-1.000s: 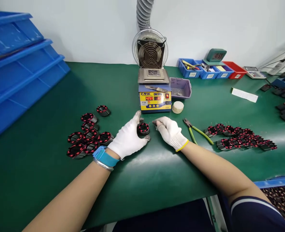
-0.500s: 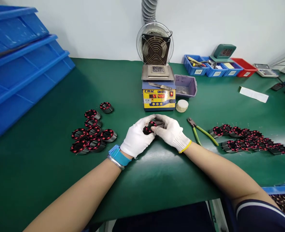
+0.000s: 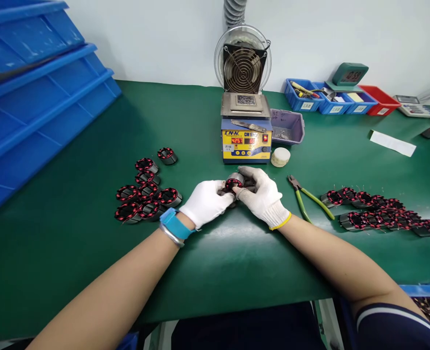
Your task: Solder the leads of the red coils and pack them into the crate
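Between my two white-gloved hands is a dark metal ring with red windings (image 3: 234, 182), just in front of the yellow and blue heated unit (image 3: 247, 146). The fingers of my left hand (image 3: 208, 200) are closed on its left side. My right hand (image 3: 261, 195) grips it from the right, thumb at the front. Similar wound rings (image 3: 148, 190) stand in a group to the left, with one ring (image 3: 167, 155) a little apart. More rings with upright wire ends (image 3: 375, 214) form two rows at the right. Green-handled cutters (image 3: 307, 197) lie beside my right hand.
Large blue bins (image 3: 47, 92) are stacked at the left. Behind the unit stands a fan (image 3: 244, 70). A purple tray (image 3: 298, 130) and white round pads (image 3: 281, 156) sit beside it. Small blue boxes (image 3: 305, 103), a red box (image 3: 382, 104), a clock (image 3: 350, 74) and paper (image 3: 392, 143) are farther right.
The held ring has turned and tilted, so more of its outer metal side shows. My left fingers have shifted lower along it. The whole view has moved slightly.
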A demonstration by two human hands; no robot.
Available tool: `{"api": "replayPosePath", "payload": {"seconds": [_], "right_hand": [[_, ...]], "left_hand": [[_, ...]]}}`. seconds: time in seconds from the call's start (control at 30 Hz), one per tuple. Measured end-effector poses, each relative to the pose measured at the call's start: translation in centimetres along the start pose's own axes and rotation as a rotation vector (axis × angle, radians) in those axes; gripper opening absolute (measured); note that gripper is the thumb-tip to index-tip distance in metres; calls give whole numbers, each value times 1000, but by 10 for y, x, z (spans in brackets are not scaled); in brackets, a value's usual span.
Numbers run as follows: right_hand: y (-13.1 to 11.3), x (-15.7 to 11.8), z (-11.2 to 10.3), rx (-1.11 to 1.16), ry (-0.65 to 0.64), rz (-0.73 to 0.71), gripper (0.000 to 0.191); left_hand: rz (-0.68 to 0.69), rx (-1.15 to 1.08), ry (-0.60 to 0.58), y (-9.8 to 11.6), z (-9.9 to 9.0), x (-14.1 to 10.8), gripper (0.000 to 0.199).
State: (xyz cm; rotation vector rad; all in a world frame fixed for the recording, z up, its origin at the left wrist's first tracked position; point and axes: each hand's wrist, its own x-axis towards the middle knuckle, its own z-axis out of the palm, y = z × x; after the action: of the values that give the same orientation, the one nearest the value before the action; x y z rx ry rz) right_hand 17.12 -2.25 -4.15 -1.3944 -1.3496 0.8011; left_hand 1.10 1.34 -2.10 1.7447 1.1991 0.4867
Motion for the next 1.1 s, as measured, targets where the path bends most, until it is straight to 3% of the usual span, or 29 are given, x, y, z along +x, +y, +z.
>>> {"api": "replayPosePath", "payload": {"seconds": [0.1,0.17,0.23,0.3,0.43,0.57,0.7,0.9,0.97,1.1], "right_hand": [[6,4,-1,79,18,36,50],[9,7,0,149,36,66,51],[11,7,0,199,48,88,52],[9,6,0,216,50,91,52],[7,4,-1,212,32,72,51],[10,9,-1,251,61,85,48],[11,10,0,322,84,75,49],[7,6,1,303,97,25,49],[6,6,1,322,90,27,49],[3,8,0,364,112,57,49]], "left_hand": [[-108,-233,-256,3,-25,-3,17],[-109,-337,-267,3,-37,-3,21],[-34,-393,-154,2,-36,-3,29],[74,-317,-38,1,-24,-2,36],[208,-67,154,0,6,-5,26],[223,-281,238,5,5,-13,19],[198,-392,467,7,0,-13,32],[168,-244,101,3,15,-7,23],[174,-282,168,6,14,-10,17],[277,-446,516,9,5,-14,14]]}}
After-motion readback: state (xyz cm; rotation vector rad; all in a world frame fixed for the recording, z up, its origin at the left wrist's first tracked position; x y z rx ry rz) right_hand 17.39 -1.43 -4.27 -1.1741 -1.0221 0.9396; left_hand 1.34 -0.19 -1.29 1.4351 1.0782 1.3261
